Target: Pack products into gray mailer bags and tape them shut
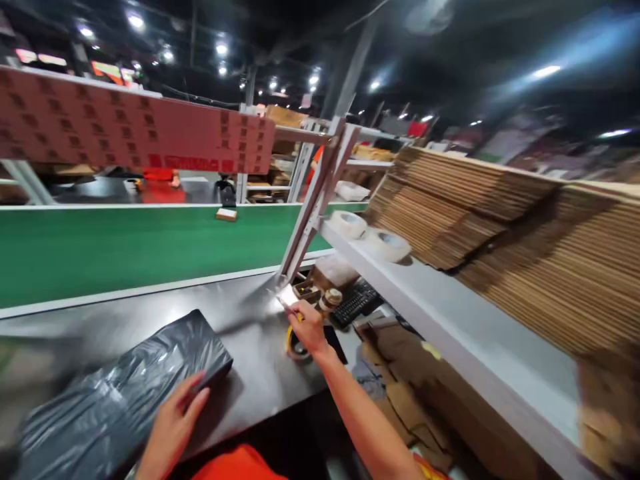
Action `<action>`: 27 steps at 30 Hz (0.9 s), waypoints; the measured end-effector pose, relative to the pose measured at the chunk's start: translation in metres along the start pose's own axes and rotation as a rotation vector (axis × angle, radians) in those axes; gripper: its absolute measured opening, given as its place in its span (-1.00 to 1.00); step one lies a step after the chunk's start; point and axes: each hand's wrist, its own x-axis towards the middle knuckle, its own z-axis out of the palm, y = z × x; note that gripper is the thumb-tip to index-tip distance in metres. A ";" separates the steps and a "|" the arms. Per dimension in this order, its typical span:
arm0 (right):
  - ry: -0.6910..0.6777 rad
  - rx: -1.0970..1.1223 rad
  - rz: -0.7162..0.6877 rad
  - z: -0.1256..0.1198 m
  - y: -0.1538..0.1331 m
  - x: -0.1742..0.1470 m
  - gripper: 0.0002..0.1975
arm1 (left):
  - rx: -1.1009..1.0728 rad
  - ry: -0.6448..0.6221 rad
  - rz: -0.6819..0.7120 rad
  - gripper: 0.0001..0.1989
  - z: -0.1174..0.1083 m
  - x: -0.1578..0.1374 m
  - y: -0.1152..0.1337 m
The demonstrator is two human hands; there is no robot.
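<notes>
A package wrapped in shiny black plastic (pixel 125 380) lies on the metal table at the lower left. My left hand (pixel 177 417) rests against its near right edge, fingers stretched out and thumb apart. Further right, my right hand (pixel 310 327) is closed around a thin pointed tool (pixel 281 300), perhaps scissors; blur hides its exact kind. Under that hand sits a yellow tape dispenser (pixel 291 343), partly covered by the fingers. Just beyond are a small roll (pixel 331 298) and a black keyboard (pixel 356 303).
Behind the metal table (pixel 255 363) runs a green conveyor belt (pixel 125 247) carrying a small box (pixel 226 215). At right, a white shelf (pixel 450 313) holds tape rolls (pixel 390 245) and stacked flat cardboard (pixel 565 247). A metal post (pixel 320 200) rises at its corner. A person's red-clothed part (pixel 163 187) shows beyond.
</notes>
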 end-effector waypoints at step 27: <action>-0.586 0.771 0.764 0.097 -0.087 -0.232 -0.50 | -0.429 -0.207 -0.161 -0.57 -0.011 -0.081 -0.007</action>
